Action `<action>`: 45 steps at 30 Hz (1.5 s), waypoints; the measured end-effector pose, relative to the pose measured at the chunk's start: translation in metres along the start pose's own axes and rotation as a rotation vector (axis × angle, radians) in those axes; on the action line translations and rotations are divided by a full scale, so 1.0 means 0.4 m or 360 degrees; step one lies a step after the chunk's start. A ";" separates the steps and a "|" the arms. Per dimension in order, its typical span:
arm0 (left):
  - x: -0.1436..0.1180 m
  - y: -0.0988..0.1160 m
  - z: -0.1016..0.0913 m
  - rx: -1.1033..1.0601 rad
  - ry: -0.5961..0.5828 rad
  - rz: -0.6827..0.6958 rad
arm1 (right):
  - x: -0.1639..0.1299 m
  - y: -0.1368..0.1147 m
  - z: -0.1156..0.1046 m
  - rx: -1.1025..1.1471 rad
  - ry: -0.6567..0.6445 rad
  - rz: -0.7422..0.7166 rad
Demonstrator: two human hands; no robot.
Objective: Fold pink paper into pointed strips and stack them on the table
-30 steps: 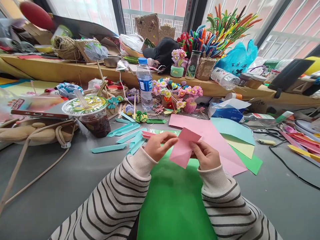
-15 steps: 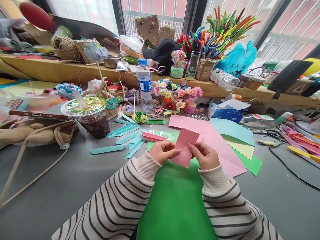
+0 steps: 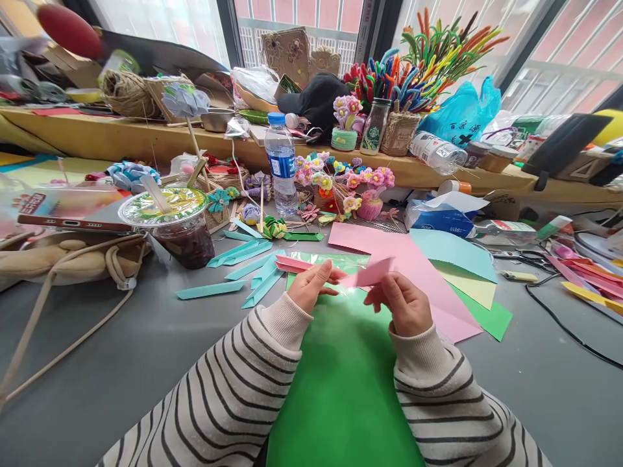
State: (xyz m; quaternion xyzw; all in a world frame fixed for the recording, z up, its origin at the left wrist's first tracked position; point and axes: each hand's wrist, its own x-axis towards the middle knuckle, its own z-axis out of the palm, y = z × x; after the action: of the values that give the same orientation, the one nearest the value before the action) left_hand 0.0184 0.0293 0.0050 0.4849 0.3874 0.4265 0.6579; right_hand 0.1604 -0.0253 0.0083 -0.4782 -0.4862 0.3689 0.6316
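A small pink paper piece (image 3: pixel 370 273) is tilted nearly edge-on above the green sheet. My right hand (image 3: pixel 403 303) pinches its right end between thumb and fingers. At the other end, my left hand (image 3: pixel 312 286) has its fingers stretched out and slightly apart, close to the paper's left tip; whether they touch it is blurred. Just behind my left hand lies a folded pink strip (image 3: pixel 291 263). Several folded light-blue strips (image 3: pixel 267 280) are spread to the left. Under both hands is a large glossy green sheet (image 3: pixel 341 389).
Pink sheet (image 3: pixel 450 305), light-blue sheet (image 3: pixel 452 250) and green paper (image 3: pixel 491 319) overlap on the right, with scissors (image 3: pixel 533 259) beyond. A drink cup (image 3: pixel 182 243) stands left, a water bottle (image 3: pixel 282 172) behind. Craft flowers (image 3: pixel 341 178) line the back, below a crowded shelf (image 3: pixel 243 149).
The pink piece has turned from facing me to nearly edge-on. My left fingers have loosened from it and spread, while my right hand keeps hold and has rotated.
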 end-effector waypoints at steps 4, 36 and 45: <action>0.004 -0.004 -0.004 -0.0124 -0.0126 -0.0157 | -0.004 0.003 0.004 -0.0068 -0.0048 0.0044; -0.008 0.023 0.001 0.0043 0.0064 -0.0148 | 0.014 0.024 -0.003 -0.0037 0.0124 0.0233; 0.000 0.011 0.000 -0.0203 0.0075 -0.0412 | 0.004 0.019 -0.031 -0.0855 -0.0179 -0.0779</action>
State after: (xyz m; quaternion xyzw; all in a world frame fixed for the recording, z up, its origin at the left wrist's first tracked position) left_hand 0.0175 0.0300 0.0092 0.3779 0.4341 0.3731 0.7277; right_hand 0.1727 -0.0250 0.0005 -0.4755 -0.6996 0.0919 0.5254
